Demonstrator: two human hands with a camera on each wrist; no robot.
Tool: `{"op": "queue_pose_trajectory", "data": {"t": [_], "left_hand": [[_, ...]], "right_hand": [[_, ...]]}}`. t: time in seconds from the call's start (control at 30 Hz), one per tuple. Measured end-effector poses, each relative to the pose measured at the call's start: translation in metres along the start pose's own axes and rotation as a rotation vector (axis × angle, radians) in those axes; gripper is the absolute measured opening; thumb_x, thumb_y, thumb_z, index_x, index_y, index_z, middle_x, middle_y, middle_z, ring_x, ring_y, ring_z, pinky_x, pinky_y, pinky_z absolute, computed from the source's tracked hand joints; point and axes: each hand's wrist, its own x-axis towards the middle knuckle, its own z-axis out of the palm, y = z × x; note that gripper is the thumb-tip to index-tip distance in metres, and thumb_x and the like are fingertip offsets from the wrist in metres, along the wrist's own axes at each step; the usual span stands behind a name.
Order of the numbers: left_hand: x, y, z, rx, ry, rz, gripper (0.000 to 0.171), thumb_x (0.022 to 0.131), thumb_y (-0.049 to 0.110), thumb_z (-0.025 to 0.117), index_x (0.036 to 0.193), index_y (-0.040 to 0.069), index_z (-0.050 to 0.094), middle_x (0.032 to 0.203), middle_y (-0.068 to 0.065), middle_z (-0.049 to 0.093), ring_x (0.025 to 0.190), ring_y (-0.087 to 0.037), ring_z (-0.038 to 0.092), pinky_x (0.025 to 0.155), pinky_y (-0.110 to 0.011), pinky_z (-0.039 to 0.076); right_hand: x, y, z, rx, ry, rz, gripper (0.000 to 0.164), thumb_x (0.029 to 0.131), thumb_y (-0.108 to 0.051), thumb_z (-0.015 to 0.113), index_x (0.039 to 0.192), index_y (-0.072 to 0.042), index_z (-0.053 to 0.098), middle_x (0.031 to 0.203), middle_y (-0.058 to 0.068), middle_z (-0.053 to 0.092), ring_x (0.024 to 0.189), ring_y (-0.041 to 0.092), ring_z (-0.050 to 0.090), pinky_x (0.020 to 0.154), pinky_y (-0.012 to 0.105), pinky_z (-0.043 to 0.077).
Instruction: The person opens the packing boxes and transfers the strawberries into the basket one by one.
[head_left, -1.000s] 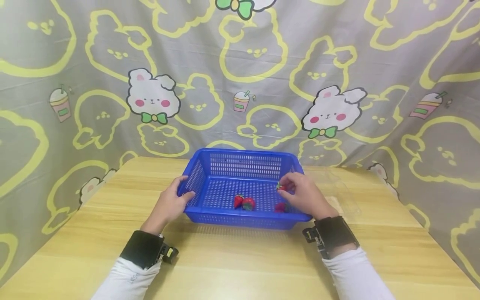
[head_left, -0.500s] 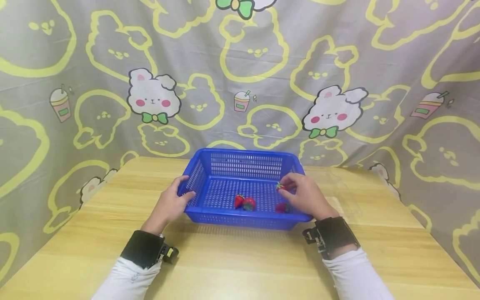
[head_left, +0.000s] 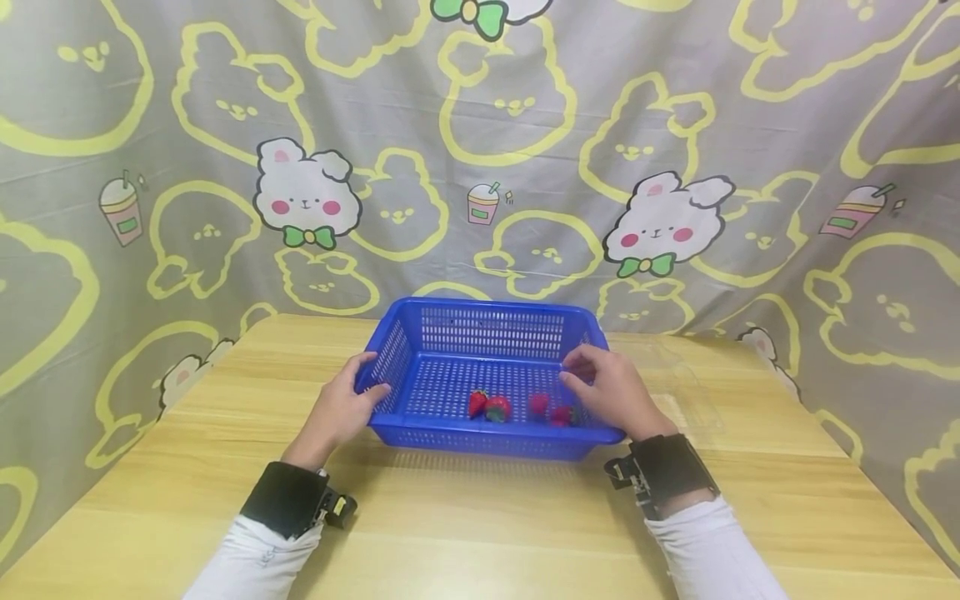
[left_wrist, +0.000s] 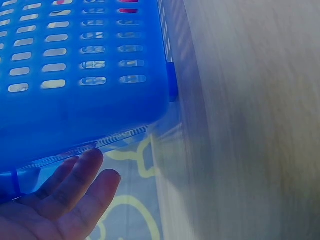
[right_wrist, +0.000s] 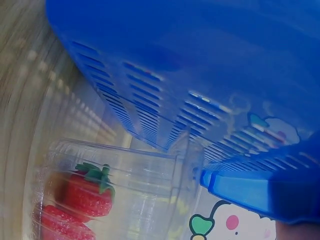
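Note:
A blue plastic basket (head_left: pixel 480 333) with slotted walls stands on the table. My left hand (head_left: pixel 347 404) grips its left rim, thumb over the edge; in the left wrist view the fingers (left_wrist: pixel 82 175) lie beside the outer wall. My right hand (head_left: pixel 607 387) hovers over the basket's right side, thumb and forefinger slightly apart with nothing between them. Several strawberries lie in the basket: one (head_left: pixel 477 403) beside another (head_left: pixel 497 408) near the front middle, and one (head_left: pixel 564 415) at the front right. A blurred strawberry (head_left: pixel 538 403) is just left of that one.
A clear plastic container (right_wrist: pixel 135 170) stands against the basket's right outer side; strawberries (right_wrist: pixel 90 197) show through it in the right wrist view. A patterned curtain (head_left: pixel 480 167) hangs behind the wooden table (head_left: pixel 480 517).
My right hand has let go of the strawberry it pinched, and a strawberry now shows lower down in the basket. The left hand and the basket keep their places.

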Motion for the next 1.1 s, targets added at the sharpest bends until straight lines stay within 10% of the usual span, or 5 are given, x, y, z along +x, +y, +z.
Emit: {"op": "queue_pose_trajectory", "data": {"t": [0.5, 0.8, 1.1], "left_hand": [[-0.001, 0.001, 0.000, -0.007, 0.004, 0.016, 0.056, 0.098, 0.020, 0.049, 0.147, 0.006, 0.024, 0.144, -0.035, 0.034, 0.128, -0.051, 0.036, 0.104, -0.067, 0.031], [-0.003, 0.000, 0.001, 0.007, -0.001, -0.009, 0.056, 0.099, 0.022, 0.049, 0.147, 0.008, 0.023, 0.146, -0.035, 0.031, 0.129, -0.052, 0.034, 0.103, -0.068, 0.031], [0.000, 0.001, 0.001, 0.012, -0.004, 0.006, 0.055, 0.099, 0.021, 0.048, 0.147, 0.007, 0.024, 0.145, -0.035, 0.033, 0.128, -0.052, 0.035, 0.103, -0.068, 0.031]], "right_hand": [[0.001, 0.009, -0.016, 0.104, 0.093, 0.040, 0.009, 0.087, -0.012, 0.067, 0.091, -0.004, 0.064, 0.082, 0.013, 0.069, 0.071, 0.022, 0.062, 0.066, 0.040, 0.053], [-0.003, 0.035, -0.039, -0.018, 0.094, 0.138, 0.014, 0.091, -0.014, 0.059, 0.094, -0.001, 0.064, 0.090, 0.021, 0.068, 0.082, 0.033, 0.063, 0.073, 0.051, 0.053], [-0.009, 0.052, -0.048, -0.158, -0.262, 0.278, 0.026, 0.084, -0.015, 0.063, 0.100, 0.006, 0.064, 0.093, 0.027, 0.068, 0.087, 0.039, 0.063, 0.071, 0.050, 0.054]]}}
